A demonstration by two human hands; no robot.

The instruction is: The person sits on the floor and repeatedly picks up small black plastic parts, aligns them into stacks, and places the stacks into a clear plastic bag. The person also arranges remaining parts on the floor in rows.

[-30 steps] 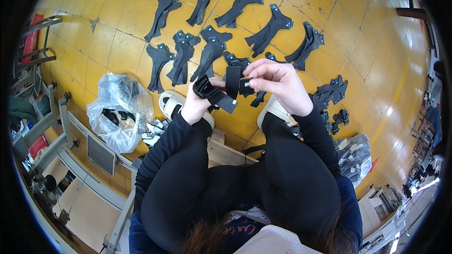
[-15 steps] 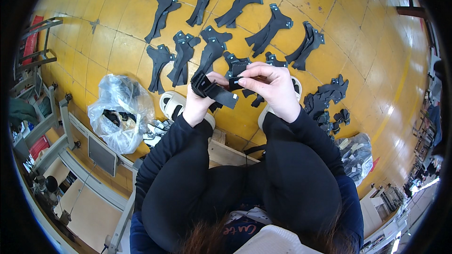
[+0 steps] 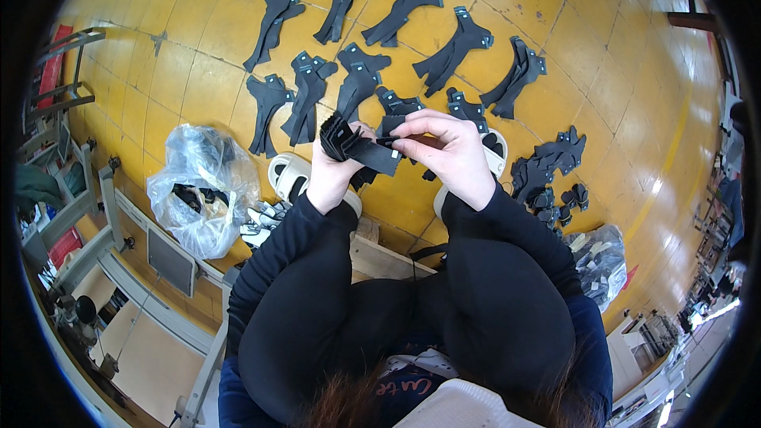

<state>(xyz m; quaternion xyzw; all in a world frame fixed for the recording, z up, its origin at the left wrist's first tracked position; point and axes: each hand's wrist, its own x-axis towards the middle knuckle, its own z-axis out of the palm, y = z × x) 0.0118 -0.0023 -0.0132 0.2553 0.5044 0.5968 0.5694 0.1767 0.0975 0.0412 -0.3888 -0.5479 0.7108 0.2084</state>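
Note:
My left hand (image 3: 331,174) is closed round a stack of black fabric pieces (image 3: 346,143), fanned at the upper end. One strip of the stack, with a small white tag, sticks out to the right between my hands. With thumb and fingers pinched, my right hand (image 3: 453,154) grips a black fabric piece (image 3: 391,124) beside that strip. Where the pieces meet at my fingertips, their edges are hard to tell apart. Beyond my hands, several bundles of black cut fabric (image 3: 361,71) lie in rows on the yellow tiled floor (image 3: 214,40), each with small pale tags.
A clear plastic bag (image 3: 202,222) with dark pieces stands at my left. To the right lie a heap of black pieces (image 3: 547,162) and another plastic bag (image 3: 598,265). My sandals (image 3: 287,173) rest below my hands. Metal-framed tables (image 3: 158,309) stand on the left.
My right hand has shifted slightly left and down, bringing its fabric piece against the stack. The pieces in my left hand are fanned a little more upright.

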